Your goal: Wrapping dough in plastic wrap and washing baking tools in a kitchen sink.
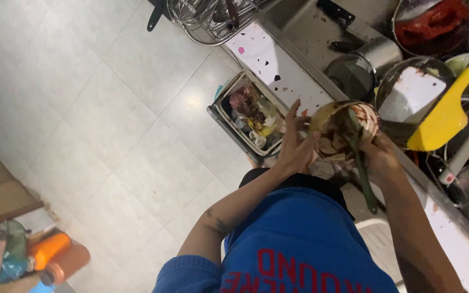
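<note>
The left hand [295,145] cups the side of a dirty bowl [343,130], fingers spread and curved against its rim, holding it tilted over the edge of the sink [321,38]. The right hand [378,157] is closed around a green scraper [360,163] whose head lies inside the bowl against brown smears, its handle pointing down toward the person's blue top [299,244]. The bowl sits just above and right of a bin [248,111] full of scraps on the tiled floor [109,108]. In the sink are a pot [362,68], a pan [413,95], a yellow spatula [443,116] and a red-stained dish [430,21]. A dish rack [213,19] stands at the top
</note>
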